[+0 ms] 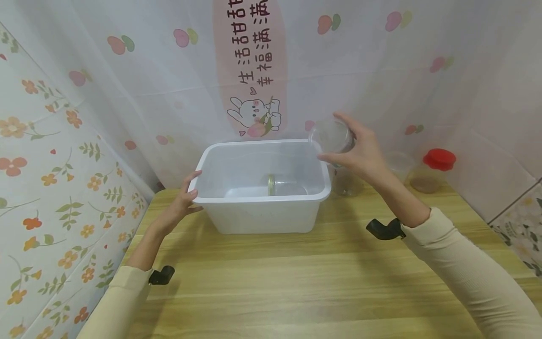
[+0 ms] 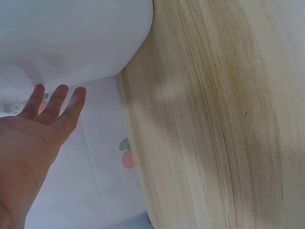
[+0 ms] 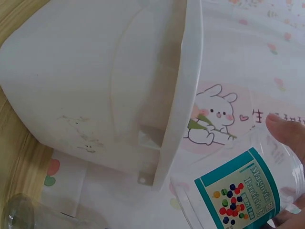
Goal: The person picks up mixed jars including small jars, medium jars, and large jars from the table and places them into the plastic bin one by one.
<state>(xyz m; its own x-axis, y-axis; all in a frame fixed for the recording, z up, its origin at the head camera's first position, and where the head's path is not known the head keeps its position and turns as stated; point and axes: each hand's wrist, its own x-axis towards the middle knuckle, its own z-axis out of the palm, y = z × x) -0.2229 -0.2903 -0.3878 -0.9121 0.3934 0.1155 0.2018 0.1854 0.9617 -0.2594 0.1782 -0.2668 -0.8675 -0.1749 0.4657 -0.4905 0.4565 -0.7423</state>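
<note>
A white plastic bin (image 1: 254, 216) stands on the table, and inside lies a clear jar (image 1: 285, 186) on its side with a gold-coloured lid. My left hand (image 1: 182, 202) holds the bin's left rim; in the left wrist view, several fingers (image 2: 57, 102) reach straight along the outer wall. At the right rim, my right hand (image 1: 360, 150) grips a clear plastic jar (image 1: 332, 136) between thumb and fingers. The jar is tilted, raised above the table. Its teal label (image 3: 238, 191) reads "Magnetic Particle" and shows coloured balls.
Right of the bin, a clear container (image 1: 347, 183) stands partly behind my right hand. Further right are a jar with a red lid (image 1: 439, 159) and a pale transparent item (image 1: 400, 162). A printed curtain (image 1: 360, 70) hangs behind the wooden table (image 1: 262, 282).
</note>
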